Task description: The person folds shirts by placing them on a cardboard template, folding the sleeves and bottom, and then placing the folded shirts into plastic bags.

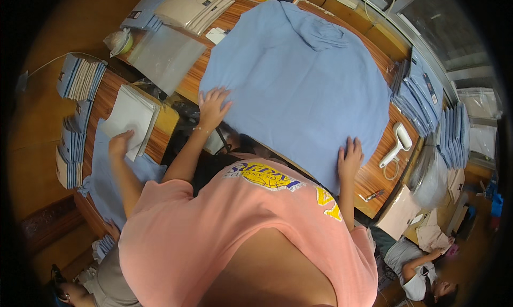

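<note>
A light blue garment (288,88) lies spread out across the wooden table in front of me, with soft folds and what looks like its collar at the far end. My left hand (215,107) rests on the garment's near left edge, open, fingers apart. On the near right edge my right hand (350,156) lies open and flat with its fingers spread. Neither hand holds anything. To the right of the garment are a white lint roller (398,143) and a small pair of thread snips (372,195).
At left, another person's hand (122,142) touches white sheets (130,115) above a blue cloth (112,179). Folded shirts in stacks (419,96) stand at right, more (195,8) at far left. Clear plastic bags (166,58) lie at left. Another person (409,264) works at lower right.
</note>
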The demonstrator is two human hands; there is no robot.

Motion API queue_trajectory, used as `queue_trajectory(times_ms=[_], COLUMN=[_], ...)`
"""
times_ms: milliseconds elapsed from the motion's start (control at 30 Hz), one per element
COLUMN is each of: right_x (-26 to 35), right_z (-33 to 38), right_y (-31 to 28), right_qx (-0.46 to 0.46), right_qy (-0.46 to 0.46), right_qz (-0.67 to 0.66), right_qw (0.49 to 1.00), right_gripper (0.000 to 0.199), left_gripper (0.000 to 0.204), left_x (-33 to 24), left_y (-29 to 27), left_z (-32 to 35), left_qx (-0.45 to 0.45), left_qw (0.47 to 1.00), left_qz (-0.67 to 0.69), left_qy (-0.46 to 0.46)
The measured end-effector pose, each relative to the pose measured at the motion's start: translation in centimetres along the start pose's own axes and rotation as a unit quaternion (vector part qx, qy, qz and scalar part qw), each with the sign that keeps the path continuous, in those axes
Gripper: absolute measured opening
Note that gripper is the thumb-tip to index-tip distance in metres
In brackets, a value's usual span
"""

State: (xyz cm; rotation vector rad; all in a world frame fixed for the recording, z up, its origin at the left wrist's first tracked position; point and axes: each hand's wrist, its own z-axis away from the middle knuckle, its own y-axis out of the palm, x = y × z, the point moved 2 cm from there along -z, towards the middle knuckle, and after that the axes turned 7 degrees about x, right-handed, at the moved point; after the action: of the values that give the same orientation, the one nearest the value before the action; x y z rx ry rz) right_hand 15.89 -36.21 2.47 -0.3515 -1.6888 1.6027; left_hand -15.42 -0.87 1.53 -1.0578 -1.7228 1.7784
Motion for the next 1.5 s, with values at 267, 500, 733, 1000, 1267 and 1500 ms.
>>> queue_trajectory(times_ms=[267, 500, 733, 1000, 1267, 1500], right_x=[12.9, 14.1, 14.0, 7.4, 3.2, 0.0], right_z=[-13.9, -38.6, -38.2, -21.0, -17.8, -22.8], right_y=[-2.7, 0.8, -6.9, 0.4, 2.9, -2.3], right_qx=[-0.017, 0.001, -0.188, -0.132, -0.147, -0.184], right_qy=[-0.041, -0.084, -0.178, -0.018, 0.030, -0.009], right_qz=[-0.114, 0.060, -0.314, -0.012, 0.082, 0.093], right_qw=[0.992, 0.995, 0.914, 0.991, 0.985, 0.979], right_gripper=[0.034, 0.046, 0.050, 0.036, 0.042, 0.045], left_gripper=[0.059, 0.070, 0.070, 0.066, 0.050, 0.048], left_x=[5.0, 9.2, 8.8, 8.0, 9.5, 4.3], left_y=[-2.5, -1.5, -1.5, 0.3, 0.4, -1.5], left_z=[-8.5, -14.8, -25.3, -36.0, -34.8, -27.8], left_qx=[-0.100, 0.195, -0.036, 0.385, 0.422, -0.034], left_qw=[0.979, 0.954, 0.974, 0.889, 0.739, 0.999], left_qz=[0.042, 0.176, 0.217, 0.235, 0.525, 0.014], left_qy=[-0.175, -0.141, -0.053, 0.084, -0.028, 0.011])
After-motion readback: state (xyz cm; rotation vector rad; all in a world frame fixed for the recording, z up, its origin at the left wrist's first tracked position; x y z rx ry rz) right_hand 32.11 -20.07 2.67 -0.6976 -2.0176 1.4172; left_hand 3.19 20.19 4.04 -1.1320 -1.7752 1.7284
